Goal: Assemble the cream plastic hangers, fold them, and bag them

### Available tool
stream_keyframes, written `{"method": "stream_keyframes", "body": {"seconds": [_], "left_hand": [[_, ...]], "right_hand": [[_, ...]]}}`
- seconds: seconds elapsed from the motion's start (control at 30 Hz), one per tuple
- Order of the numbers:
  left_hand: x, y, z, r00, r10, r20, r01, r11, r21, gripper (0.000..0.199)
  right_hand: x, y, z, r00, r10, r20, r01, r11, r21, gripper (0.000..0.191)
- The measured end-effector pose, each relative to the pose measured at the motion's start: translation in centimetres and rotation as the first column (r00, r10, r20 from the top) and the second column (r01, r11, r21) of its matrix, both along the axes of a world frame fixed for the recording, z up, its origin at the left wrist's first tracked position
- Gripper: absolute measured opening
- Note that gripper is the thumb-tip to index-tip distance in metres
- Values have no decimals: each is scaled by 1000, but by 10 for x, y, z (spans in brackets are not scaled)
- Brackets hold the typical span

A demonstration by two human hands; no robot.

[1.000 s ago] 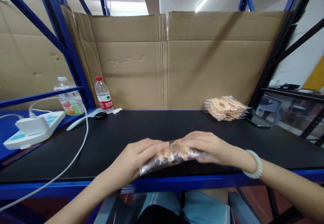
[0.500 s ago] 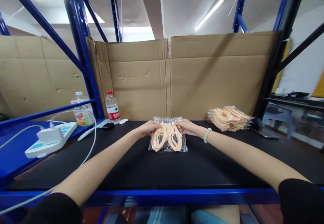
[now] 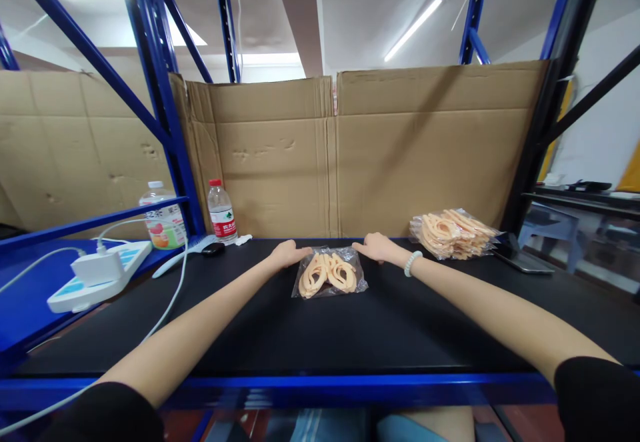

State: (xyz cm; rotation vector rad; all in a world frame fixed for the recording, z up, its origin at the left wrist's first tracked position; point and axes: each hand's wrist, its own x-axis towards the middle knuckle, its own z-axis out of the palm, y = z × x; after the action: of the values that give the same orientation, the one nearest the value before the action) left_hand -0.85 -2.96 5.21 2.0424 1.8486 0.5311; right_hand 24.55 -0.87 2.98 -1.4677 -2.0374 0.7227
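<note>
A clear plastic bag of peach-coloured looped strips [image 3: 330, 273] lies on the black tabletop in front of me, its two loops side by side. My left hand [image 3: 289, 254] is at the bag's upper left corner, closed, with thumb and forefinger meeting the plastic. At the upper right corner, my right hand [image 3: 379, 249] is likewise closed, its fingertips on the bag's edge. The undersides of both hands are hidden. A pale beaded bracelet [image 3: 412, 263] circles my right wrist.
Several similar bags [image 3: 454, 233] are piled at the back right, beside a dark flat device [image 3: 523, 261]. Toward the left stand a red-capped water bottle [image 3: 222, 214], a larger drink bottle [image 3: 164, 219] and a white power strip [image 3: 100, 282] with cables. Cardboard [image 3: 430, 149] walls the back.
The bag has tipped down from a raised, tilted position to lie flat on the table. Both hands have shifted slightly outward, toward its upper corners.
</note>
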Motion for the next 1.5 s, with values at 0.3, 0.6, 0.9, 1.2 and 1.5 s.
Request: {"method": "stream_keyframes", "body": {"seconds": [0.3,0.6,0.9,1.2,1.5], "left_hand": [[42,-65,-35,889,-286,-358,395,875,281,61],[22,-54,-43,831,-271,-486,396,902,174,64],[-55,-17,-39,810,-242,-534,358,925,124,62],[-126,38,-37,788,-237,-568,356,928,106,60],[-131,53,-35,789,-216,-576,398,893,211,63]], "right_hand": [[-14,-53,-16,896,326,302,-408,873,268,62],[-48,-48,-34,879,302,368,-393,897,203,74],[-128,-14,-28,893,299,336,-392,884,254,67],[-196,26,-24,922,251,296,-339,892,299,68],[-117,19,15,956,183,230,-279,811,515,46]]}}
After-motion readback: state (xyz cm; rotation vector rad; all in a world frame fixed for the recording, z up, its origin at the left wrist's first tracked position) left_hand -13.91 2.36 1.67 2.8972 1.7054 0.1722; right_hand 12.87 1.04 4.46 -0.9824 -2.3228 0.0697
